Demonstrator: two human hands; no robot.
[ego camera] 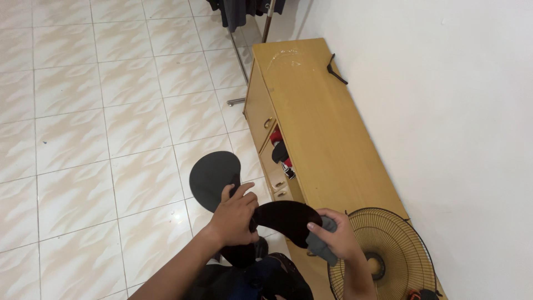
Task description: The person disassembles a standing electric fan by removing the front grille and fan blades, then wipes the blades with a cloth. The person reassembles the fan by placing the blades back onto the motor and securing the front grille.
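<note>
Fan blades, black and broad, are held above the floor between two hands at the lower centre of the view: one lobe rises up and to the left, a second curves rightward, and a third hangs down between the forearms, partly hidden. Left hand is closed around the hub where the lobes meet, thumb and fingers wrapped tight. Right hand pinches a grey cloth against the near edge of the right lobe, fingers folded over it. Floor: glossy cream tiles with pale marbling and thin dark grout lines, filling the left half of the view. Wall: plain white, filling the right side. Against it stands one long low wooden cabinet, honey-coloured, with one door at its far end bearing a metal handle; an open compartment nearer the viewer shows red and black items that are too small to identify. One small black object lies on the cabinet top near the wall. One round wire fan guard, black, rests at the cabinet's near end, just beside the right hand. Dark garments hang at the top edge, with one metal rack leg reaching the floor below them.
</note>
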